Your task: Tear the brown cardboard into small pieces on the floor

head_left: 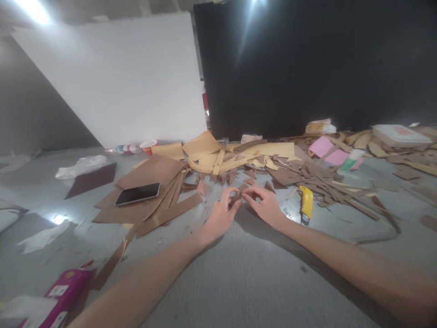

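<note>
Both hands meet over the grey work surface, fingertips nearly touching. My left hand (223,212) is closed, thumb and fingers pinching a small brown scrap (238,195) that looks like paper or thin leather. From the other side, my right hand (264,205) pinches at the same scrap with thumb and forefinger. Much of the piece is hidden by the fingers. Just beyond the hands lie several small triangular brown offcuts (232,176). A yellow utility knife (306,202) rests to the right of my right hand.
A phone (138,194) lies on stacked brown sheets (153,171) at left. Tan and brown scraps (293,175) heap along the back, with pink sheets (327,150) among them. A magenta packet (70,284) is at lower left. White and black panels (307,59) stand behind.
</note>
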Demonstrator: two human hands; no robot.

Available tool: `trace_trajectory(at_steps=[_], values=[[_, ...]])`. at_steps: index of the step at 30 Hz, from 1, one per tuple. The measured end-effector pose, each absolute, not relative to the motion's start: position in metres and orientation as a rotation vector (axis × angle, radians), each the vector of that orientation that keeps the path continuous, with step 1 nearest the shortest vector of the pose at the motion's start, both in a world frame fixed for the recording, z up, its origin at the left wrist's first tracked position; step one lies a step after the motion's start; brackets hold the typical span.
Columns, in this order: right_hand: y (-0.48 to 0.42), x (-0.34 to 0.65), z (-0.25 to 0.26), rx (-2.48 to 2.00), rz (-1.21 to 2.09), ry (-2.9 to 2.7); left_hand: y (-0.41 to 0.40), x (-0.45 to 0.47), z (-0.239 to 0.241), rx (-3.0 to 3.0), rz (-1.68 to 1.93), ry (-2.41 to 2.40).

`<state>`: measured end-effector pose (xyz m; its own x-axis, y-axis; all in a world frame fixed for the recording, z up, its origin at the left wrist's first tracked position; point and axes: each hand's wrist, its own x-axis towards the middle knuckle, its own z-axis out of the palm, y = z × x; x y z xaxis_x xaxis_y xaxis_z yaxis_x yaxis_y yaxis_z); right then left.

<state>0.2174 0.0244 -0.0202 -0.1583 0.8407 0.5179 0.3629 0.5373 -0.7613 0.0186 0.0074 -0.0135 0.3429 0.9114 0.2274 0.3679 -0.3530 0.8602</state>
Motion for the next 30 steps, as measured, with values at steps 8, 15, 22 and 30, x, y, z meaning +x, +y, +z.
trace_trajectory(at_steps=[8, 15, 22, 30], values=[[0.0207, 0.2163, -0.0189, -0.858, 0.470, -1.842, 0.0083, 0.0187, -0.0158, 1.931, 0.978, 1.130], [0.0185, 0.2163, -0.0154, -0.861, 0.487, -1.840, 0.0066, 0.0192, -0.0139, 1.955, 0.989, 1.135], [0.0212, 0.2186, -0.0159, -0.955, 0.588, -1.846, 0.0056, 0.0189, -0.0144, 1.988, 0.933, 1.163], [0.0218, 0.2173, -0.0173, -0.985, 0.485, -1.793, 0.0055, 0.0193, -0.0135, 1.942, 0.919, 1.159]])
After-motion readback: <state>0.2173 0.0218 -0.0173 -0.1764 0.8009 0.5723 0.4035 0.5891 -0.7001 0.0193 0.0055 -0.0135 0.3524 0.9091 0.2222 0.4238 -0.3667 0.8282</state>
